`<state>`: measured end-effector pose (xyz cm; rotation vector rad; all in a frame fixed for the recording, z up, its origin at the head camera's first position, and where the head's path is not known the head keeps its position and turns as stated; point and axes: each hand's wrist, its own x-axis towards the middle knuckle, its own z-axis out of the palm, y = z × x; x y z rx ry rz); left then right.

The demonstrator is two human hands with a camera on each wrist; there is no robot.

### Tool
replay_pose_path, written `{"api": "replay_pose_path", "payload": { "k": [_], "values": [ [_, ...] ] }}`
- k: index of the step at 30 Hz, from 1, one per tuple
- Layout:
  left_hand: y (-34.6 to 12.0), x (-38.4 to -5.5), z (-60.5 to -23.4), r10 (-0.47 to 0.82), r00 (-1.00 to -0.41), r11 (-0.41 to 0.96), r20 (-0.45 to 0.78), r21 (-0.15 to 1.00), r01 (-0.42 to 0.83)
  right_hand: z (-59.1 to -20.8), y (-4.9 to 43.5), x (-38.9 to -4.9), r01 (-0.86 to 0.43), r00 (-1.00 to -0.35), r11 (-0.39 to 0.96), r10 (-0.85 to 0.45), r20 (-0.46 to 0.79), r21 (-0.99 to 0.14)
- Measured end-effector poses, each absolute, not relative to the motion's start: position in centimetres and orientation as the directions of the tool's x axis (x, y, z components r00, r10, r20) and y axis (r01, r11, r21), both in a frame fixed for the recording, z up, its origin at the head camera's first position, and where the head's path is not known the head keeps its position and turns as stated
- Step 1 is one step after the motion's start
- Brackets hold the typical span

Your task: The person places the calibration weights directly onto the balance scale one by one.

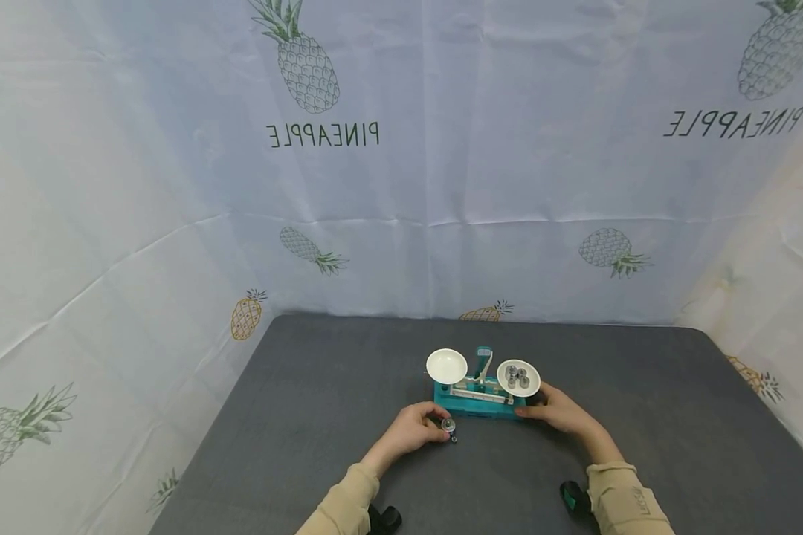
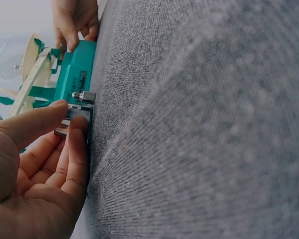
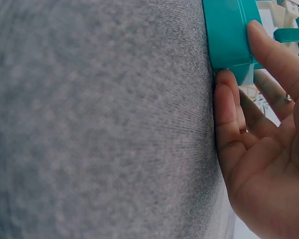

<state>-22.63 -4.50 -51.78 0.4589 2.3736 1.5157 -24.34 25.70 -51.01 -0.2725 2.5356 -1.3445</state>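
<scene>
A balance scale [image 1: 479, 405] with a teal base and two white pans stands on the dark tabletop. Its left pan [image 1: 447, 366] is bare, while several metal weights [image 1: 517, 377] sit in the right one, which hangs lower. Just in front of the base, at its left end, my left hand [image 1: 411, 429] pinches a shiny metal weight [image 2: 78, 113] between thumb and fingers. A smaller knobbed weight [image 2: 83, 96] stands right beside it. My right hand [image 1: 560, 411] holds the base's right end, thumb [image 3: 263, 37] on its upper edge and fingertips against the end near the cloth.
The grey cloth-covered table [image 1: 321, 386] reaches back to a hanging pineapple-print curtain [image 1: 442, 163], which also runs along both sides. Black wrist devices [image 1: 383, 519] show by both sleeves.
</scene>
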Motion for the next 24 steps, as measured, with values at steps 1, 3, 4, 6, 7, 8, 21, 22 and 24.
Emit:
{"api": "replay_pose_path", "payload": {
  "k": [1, 3, 4, 6, 7, 8, 21, 22, 24],
  "values": [
    [-4.48, -22.63, -51.82, 0.413, -0.908, 0.393, -0.068, 0.913, 0.111, -50.99, 25.71, -24.34, -0.043, -0.949, 0.552, -0.284, -0.139, -0.833],
    [-4.44, -22.63, -51.92, 0.412, -0.909, 0.385, -0.065, 0.916, 0.109, -51.0, 25.73, -24.33, -0.045, -0.947, 0.549, -0.289, -0.139, -0.835],
    [-4.42, -22.63, -51.95, 0.41, -0.91, 0.384, -0.065, 0.917, 0.108, -51.0, 25.73, -24.34, -0.038, -0.947, 0.545, -0.287, -0.144, -0.838],
    [-4.41, -22.62, -52.0, 0.408, -0.911, 0.379, -0.059, 0.919, 0.111, -51.0, 25.71, -24.36, -0.037, -0.946, 0.537, -0.29, -0.143, -0.843],
    [-4.42, -22.63, -52.03, 0.407, -0.912, 0.378, -0.057, 0.919, 0.112, -51.02, 25.69, -24.36, -0.034, -0.946, 0.531, -0.291, -0.145, -0.847],
    [-4.42, -22.67, -52.06, 0.407, -0.912, 0.381, -0.054, 0.917, 0.115, -51.05, 25.68, -24.35, -0.032, -0.945, 0.526, -0.292, -0.145, -0.85],
    [-4.34, -22.67, -52.51, 0.368, -0.93, 0.437, -0.008, 0.884, 0.166, -51.07, 25.62, -24.23, -0.045, -0.945, 0.516, -0.299, -0.13, -0.855],
    [-4.33, -22.61, -52.53, 0.36, -0.933, 0.446, -0.004, 0.879, 0.168, -51.07, 25.61, -24.22, -0.044, -0.945, 0.515, -0.298, -0.131, -0.856],
    [-4.33, -22.47, -52.54, 0.351, -0.936, 0.453, 0.011, 0.873, 0.18, -51.04, 25.59, -24.21, -0.043, -0.945, 0.514, -0.299, -0.132, -0.856]
  ]
}}
